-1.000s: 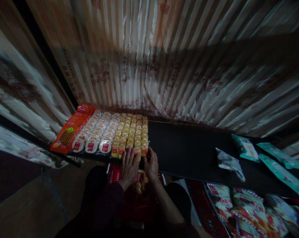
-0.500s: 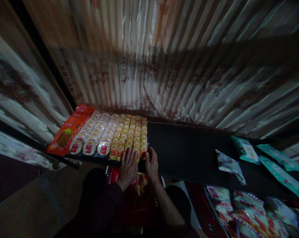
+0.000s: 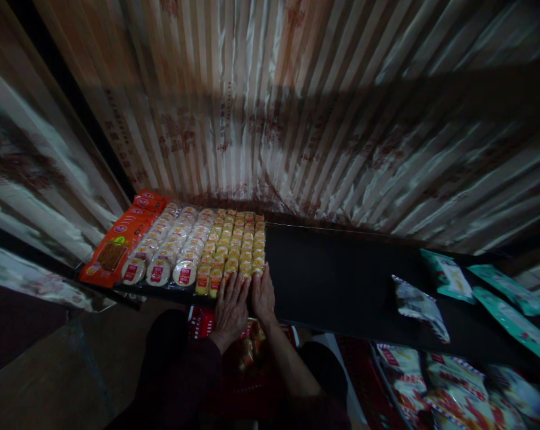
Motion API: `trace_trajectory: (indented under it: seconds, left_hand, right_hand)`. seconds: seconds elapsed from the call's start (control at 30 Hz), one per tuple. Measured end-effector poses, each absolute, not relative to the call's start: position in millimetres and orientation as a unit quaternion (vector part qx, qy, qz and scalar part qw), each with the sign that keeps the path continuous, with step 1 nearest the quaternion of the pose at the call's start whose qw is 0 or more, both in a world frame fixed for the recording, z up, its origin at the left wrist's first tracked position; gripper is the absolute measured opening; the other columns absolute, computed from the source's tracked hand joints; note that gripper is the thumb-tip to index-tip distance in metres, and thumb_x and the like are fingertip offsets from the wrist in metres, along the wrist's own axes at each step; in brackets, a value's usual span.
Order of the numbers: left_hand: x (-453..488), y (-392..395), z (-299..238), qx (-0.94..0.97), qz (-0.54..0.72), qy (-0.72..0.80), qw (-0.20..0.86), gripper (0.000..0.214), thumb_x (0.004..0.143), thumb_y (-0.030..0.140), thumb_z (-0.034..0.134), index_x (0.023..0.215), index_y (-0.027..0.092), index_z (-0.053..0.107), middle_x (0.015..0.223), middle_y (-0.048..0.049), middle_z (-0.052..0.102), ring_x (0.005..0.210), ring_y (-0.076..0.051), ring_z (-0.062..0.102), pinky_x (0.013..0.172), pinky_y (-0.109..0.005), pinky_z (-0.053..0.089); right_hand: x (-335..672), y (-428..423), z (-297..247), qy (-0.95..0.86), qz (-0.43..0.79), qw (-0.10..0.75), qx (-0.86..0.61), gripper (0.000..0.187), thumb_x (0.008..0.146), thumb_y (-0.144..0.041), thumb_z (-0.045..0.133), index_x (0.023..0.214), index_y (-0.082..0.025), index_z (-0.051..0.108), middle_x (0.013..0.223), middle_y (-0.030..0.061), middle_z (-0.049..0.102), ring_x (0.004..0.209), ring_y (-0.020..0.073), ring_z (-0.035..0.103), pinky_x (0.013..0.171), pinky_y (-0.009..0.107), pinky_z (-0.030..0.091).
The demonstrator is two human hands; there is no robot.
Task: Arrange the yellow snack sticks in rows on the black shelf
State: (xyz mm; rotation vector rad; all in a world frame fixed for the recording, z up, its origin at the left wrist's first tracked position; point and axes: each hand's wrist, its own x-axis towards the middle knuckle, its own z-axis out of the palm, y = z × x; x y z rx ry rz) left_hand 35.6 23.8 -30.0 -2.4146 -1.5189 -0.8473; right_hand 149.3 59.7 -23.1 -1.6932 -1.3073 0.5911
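Note:
Rows of small yellow wrapped snack packets [image 3: 229,242] stand packed together on a black shelf [image 3: 324,275]. My left hand [image 3: 230,307] lies with fingers stretched out against the front of the middle yellow rows. Close beside it, my right hand [image 3: 263,295] rests flat at the front right corner of the same rows, fingers extended. Neither hand grips a packet. Some front packets are hidden behind my fingers. Left of the yellow rows are rows of round white wrapped crackers [image 3: 184,273], then overlapping orange snack bags [image 3: 113,254].
Below my hands, a red basket [image 3: 198,319] holds more yellow packets. On the shelf's right lie a silver bag [image 3: 420,304] and several teal bags [image 3: 449,275]. Printed snack bags [image 3: 458,382] fill a container at lower right. A striped curtain [image 3: 270,119] hangs behind the shelf.
My right hand has moved left, from the right side of the yellow rows onto their front corner, closer to my left hand. The left hand has barely shifted.

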Motion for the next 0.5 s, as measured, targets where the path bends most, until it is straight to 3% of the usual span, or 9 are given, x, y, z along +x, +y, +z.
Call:
trace_trajectory:
  seconds: [0.37,0.5]
  left_hand:
    - [31,22,-28,-0.817,-0.298,-0.488,0.070,0.059,0.089,0.023,0.043,0.145,0.018,0.029,0.155,-0.0113,0.022,0.144,-0.028,0.008,0.116,-0.051,0.015]
    - [24,5,-35,-0.814,-0.308,-0.489,0.051,0.060,0.089,0.019,0.041,0.146,0.013,0.023,0.155,-0.0144,0.017,0.145,-0.028,0.006,0.115,-0.052,0.016]
  right_hand:
    - [157,44,-17,-0.460,0.272,0.491,-0.688,0.075,0.089,-0.059,0.027,0.144,-0.008,0.029,0.150,0.0185,0.032,0.140,0.0264,0.028,0.113,0.047,0.023]
    - [158,14,-18,-0.436,0.255,0.554,-0.662,0.066,0.090,-0.055,0.030,0.140,-0.012,0.036,0.145,0.0169,0.041,0.134,0.0245,0.038,0.111,0.045,0.028]
